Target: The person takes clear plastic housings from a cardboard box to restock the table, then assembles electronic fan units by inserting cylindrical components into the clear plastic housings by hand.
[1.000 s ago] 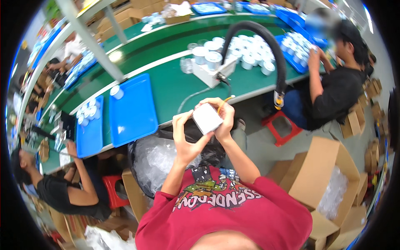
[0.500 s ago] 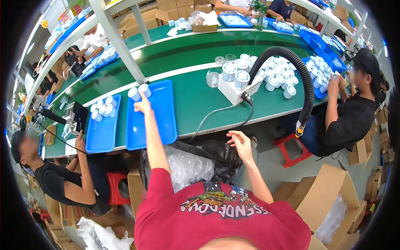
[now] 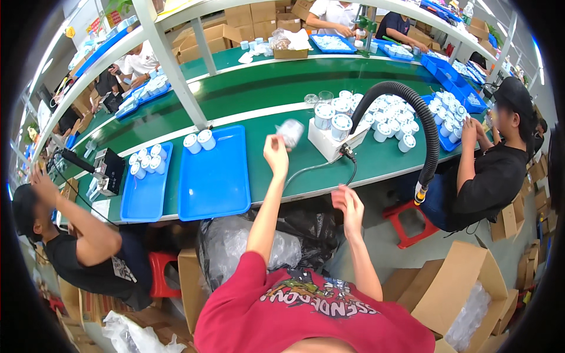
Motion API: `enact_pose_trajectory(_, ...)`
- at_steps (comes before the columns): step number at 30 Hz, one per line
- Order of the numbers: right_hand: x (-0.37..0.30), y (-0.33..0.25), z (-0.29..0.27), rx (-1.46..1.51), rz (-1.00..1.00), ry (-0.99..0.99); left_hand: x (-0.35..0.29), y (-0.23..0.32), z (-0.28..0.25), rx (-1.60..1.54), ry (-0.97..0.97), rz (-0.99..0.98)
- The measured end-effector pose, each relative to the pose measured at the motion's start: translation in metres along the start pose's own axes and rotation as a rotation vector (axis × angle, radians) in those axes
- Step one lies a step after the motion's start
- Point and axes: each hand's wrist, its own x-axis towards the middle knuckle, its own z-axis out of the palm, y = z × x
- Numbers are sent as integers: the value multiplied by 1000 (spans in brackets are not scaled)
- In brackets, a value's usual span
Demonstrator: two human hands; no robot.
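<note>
The left hand is raised over the green worktop with its fingers closed around a small white cup-like container, which it holds just above the front strip of the belt, between the large blue tray and the white box-shaped fixture. The container blurs in the picture, but it looks like thin moulded plastic: light, fairly stiff in the wall, smooth and a little slippery, probably easy to dent if squeezed hard. A grip around the side wall, near the rim, seems the safest hold. The right hand hangs open and empty lower down, fingers loosely spread, near the worktop's edge. Two like cups stand upright at the far end of the large tray, and many more crowd beside a ribbed black hose.
</note>
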Motion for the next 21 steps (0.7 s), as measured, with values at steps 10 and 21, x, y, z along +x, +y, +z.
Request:
enact_pose_trajectory(10,-12,17,123,-75,-296,-105,-171,82,-138,-1114,-250,-1050)
enact_pose_trajectory(21,-69,6,170,-273,-471,-901,-193,103,-210,-1148,-107,-1068)
